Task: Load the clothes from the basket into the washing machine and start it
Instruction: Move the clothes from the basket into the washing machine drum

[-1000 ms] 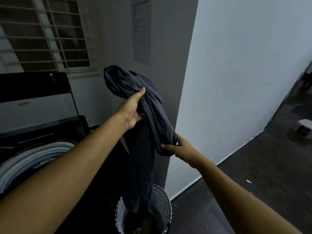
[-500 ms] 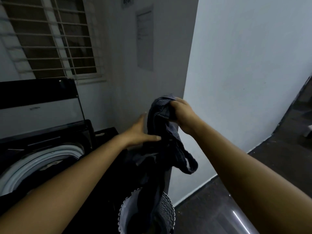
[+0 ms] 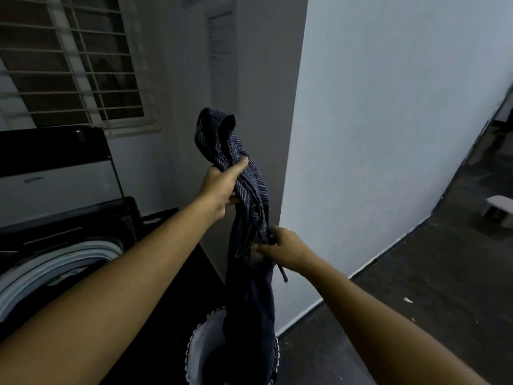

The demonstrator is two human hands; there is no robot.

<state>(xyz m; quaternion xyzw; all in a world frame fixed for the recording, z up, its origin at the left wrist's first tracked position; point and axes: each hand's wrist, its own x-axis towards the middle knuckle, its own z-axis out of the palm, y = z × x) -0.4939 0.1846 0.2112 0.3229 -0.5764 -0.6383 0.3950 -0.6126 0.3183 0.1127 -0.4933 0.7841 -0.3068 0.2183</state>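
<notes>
At 9 o'clock: washing machine [image 3: 63,259], drum mouth open, lid [image 3: 55,157] stood up behind it.

Near centre, a touch toward 10: left hand [image 3: 222,187], thumb and fingers curled round the bunched top of a dark striped garment [image 3: 219,140]. Hangs straight down from that grip, tail end down inside the basket [image 3: 202,340] at 6 o'clock.

Just past centre toward 5: right hand [image 3: 286,251], pinching the cloth lower down, beside a dangling drawstring [image 3: 284,275].

Looks like mid-lift, one piece on its way out of the basket and not yet over the drum. To do it well:
- Raise until the tail clears the scalloped rim.
- Gather the slack with the lower hand so nothing trails.
- Swing toward 9 and release over the middle of the drum mouth, not across its pale ring.
- Mind the cord, which seems likely to catch on the rim or drag behind.

Tight on both sides: dark machine top at 8, wall corner [image 3: 294,162] at 1 o'clock just behind the cloth. Cannot tell whether touching.

Open floor [image 3: 430,287] from 3 to 5, with a small stool [image 3: 499,208] well apart at 3. Best path probably leftward: short, low over the machine top, clear of the raised lid's edge.
</notes>
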